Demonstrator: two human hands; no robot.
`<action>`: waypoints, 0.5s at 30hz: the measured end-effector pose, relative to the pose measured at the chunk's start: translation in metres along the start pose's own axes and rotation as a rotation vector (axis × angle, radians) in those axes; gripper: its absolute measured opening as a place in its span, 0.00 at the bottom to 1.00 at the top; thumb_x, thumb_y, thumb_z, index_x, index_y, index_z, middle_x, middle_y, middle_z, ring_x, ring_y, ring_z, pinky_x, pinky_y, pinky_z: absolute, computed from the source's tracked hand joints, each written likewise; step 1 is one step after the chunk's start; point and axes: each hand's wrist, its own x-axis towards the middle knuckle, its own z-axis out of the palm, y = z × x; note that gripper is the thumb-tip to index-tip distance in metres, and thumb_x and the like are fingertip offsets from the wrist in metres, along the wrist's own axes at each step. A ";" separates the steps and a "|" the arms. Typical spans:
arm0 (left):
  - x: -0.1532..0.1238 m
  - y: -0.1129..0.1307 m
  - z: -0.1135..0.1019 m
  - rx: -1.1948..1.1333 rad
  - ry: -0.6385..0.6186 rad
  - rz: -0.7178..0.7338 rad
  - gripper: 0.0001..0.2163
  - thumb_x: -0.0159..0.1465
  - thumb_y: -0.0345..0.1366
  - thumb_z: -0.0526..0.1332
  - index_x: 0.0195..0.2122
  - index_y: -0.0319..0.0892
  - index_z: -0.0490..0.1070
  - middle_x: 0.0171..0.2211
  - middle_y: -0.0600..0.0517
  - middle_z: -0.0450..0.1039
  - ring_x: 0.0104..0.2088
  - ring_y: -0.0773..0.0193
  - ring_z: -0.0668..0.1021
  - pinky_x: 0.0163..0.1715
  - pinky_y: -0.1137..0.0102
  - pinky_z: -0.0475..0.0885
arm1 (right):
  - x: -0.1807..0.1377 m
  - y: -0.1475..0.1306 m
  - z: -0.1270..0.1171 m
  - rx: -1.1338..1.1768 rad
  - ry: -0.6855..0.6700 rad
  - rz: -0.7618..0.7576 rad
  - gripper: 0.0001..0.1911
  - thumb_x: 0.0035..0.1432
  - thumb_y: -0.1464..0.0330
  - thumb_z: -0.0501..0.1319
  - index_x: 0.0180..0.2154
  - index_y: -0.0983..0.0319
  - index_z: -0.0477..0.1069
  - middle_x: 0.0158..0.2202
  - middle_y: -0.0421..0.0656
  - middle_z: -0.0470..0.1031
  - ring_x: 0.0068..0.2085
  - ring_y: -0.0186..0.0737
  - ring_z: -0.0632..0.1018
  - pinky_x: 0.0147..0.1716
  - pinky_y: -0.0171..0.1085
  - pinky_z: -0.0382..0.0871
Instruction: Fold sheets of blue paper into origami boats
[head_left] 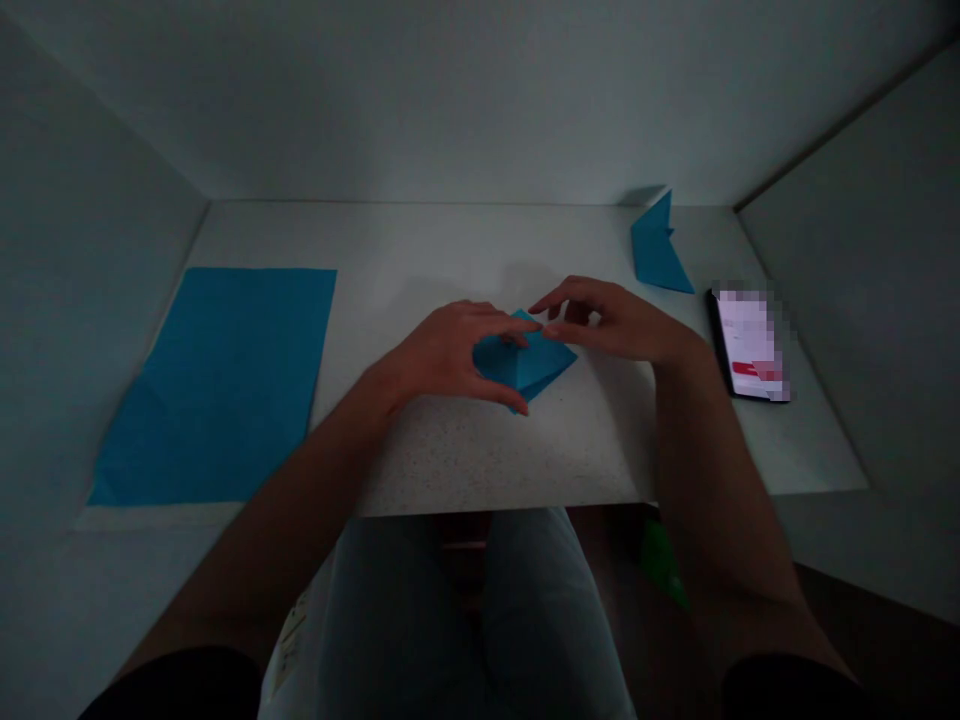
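Note:
A small blue folded paper (534, 365) lies at the middle of the white desk (465, 450). My left hand (442, 352) curls around its left side, thumb under the near corner and fingers on its top edge. My right hand (611, 320) rests on its right side, with fingertips pressed on the paper's upper fold, close to the left fingers. Both hands grip the same piece.
A large flat blue sheet (221, 380) lies at the left of the desk. A finished blue folded piece (656, 250) stands at the back right. A lit phone (750, 342) lies at the right. Walls close the desk on three sides; my knees are below the front edge.

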 end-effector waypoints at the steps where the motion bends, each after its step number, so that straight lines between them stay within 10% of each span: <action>1: 0.000 0.000 0.001 -0.009 -0.039 -0.024 0.39 0.57 0.60 0.83 0.68 0.54 0.80 0.55 0.46 0.89 0.55 0.44 0.88 0.61 0.50 0.79 | 0.001 0.002 0.001 -0.018 -0.013 0.030 0.29 0.63 0.41 0.73 0.54 0.54 0.86 0.43 0.45 0.83 0.38 0.43 0.79 0.37 0.42 0.74; 7: 0.001 -0.006 0.003 0.041 -0.049 -0.053 0.26 0.68 0.50 0.77 0.66 0.51 0.81 0.58 0.46 0.85 0.56 0.49 0.86 0.60 0.56 0.79 | 0.003 0.006 0.006 -0.257 -0.009 0.104 0.29 0.53 0.41 0.78 0.40 0.58 0.84 0.38 0.47 0.82 0.38 0.49 0.79 0.39 0.45 0.71; 15: -0.003 -0.019 0.016 0.277 0.025 -0.234 0.49 0.49 0.61 0.84 0.68 0.46 0.74 0.66 0.37 0.71 0.65 0.34 0.73 0.69 0.40 0.68 | 0.006 -0.006 0.020 -0.246 -0.096 0.031 0.24 0.55 0.45 0.78 0.35 0.57 0.78 0.35 0.44 0.78 0.35 0.45 0.76 0.36 0.43 0.66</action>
